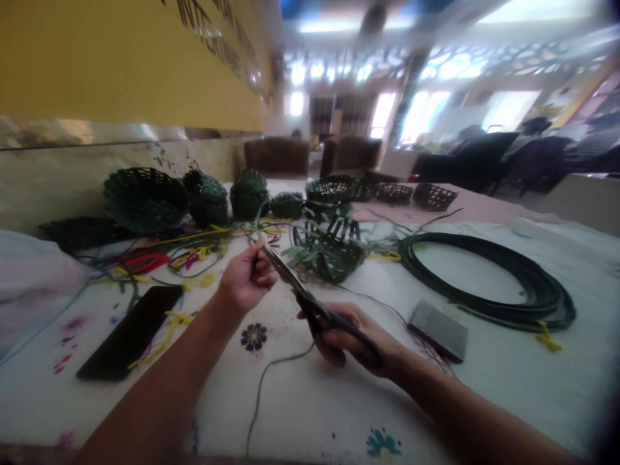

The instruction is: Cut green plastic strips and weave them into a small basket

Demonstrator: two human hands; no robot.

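Observation:
My right hand (346, 332) is closed round the black handles of a pair of scissors (312, 310), whose blades point up and left. Just beyond the blade tips, my left hand (247, 274) pinches a thin green strip (259, 216) that rises above its fingers. The blades lie close to the left fingertips; whether they touch the strip I cannot tell. Behind the scissors sits a partly woven dark green basket (334, 255), with loose strip ends sticking up from its rim.
Several finished green baskets (145, 197) line the back of the table. At right lie a coil of dark strip (489, 303) and a grey box-like block (440, 329). A black phone-like slab (130, 332) and yellow ties (198, 281) are at left. People sit in the blurred background.

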